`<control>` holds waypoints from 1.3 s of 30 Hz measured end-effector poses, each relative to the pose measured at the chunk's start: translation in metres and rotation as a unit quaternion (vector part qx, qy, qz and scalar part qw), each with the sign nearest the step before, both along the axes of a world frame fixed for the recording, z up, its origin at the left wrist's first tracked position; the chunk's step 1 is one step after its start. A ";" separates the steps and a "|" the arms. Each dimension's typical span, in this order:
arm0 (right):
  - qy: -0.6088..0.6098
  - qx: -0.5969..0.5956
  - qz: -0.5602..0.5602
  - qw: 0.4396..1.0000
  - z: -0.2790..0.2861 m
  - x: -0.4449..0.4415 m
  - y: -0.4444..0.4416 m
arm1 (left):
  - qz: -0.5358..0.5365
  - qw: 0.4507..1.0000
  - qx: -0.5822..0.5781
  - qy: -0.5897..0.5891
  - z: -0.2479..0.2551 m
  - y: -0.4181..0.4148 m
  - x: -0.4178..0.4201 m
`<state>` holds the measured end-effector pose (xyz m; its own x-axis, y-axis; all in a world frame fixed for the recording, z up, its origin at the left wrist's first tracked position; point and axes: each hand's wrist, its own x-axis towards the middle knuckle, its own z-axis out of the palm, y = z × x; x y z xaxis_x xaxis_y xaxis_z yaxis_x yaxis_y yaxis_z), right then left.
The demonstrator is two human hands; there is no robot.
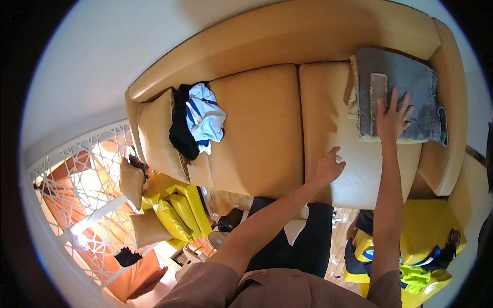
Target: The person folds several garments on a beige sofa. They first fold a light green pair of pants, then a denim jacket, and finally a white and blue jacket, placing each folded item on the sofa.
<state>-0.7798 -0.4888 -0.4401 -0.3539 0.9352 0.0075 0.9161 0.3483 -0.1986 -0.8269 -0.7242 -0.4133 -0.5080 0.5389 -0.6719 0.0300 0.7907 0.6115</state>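
Folded grey denim jeans point(416, 84) with a frayed patch lie at the right end of a tan leather sofa point(254, 127), on top of a pale yellow cloth point(352, 100). My right hand point(394, 117), fingers spread, is over the lower part of the jeans; whether it presses on them I cannot tell. Over the right seat cushion, left of the jeans, is my left hand point(330, 166), its fingers partly bent and nothing in it. A crumpled white and blue garment point(206, 113) lies on a black garment point(181, 127) at the sofa's left end.
A tan cushion point(158, 131) leans at the sofa's left arm. Behind me at left stand a yellow armchair point(185, 215) and a white lattice screen point(88, 204). A yellow seat point(431, 227) at lower right bears several clothes, among them a bright green one point(415, 278).
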 end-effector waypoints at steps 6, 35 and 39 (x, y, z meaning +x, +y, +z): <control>-0.089 -0.061 0.015 0.994 -0.059 0.002 0.016 | -0.005 0.999 -0.034 -0.028 -0.034 -0.064 -0.022; 0.218 -0.583 -0.186 0.760 -0.016 -0.141 -0.575 | -0.098 0.989 -0.099 0.040 -0.089 -0.404 -0.278; 0.438 -0.699 -0.348 0.445 -0.025 -0.081 -0.549 | -0.119 0.992 0.005 -0.044 0.020 -0.374 -0.169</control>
<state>-0.8605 -1.0377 -0.4652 -0.4094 0.1237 -0.9039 0.0630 -0.9846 -0.1633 -0.9963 -1.0987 -0.3930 -0.3056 0.6436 -0.7017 0.1606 0.7613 0.6282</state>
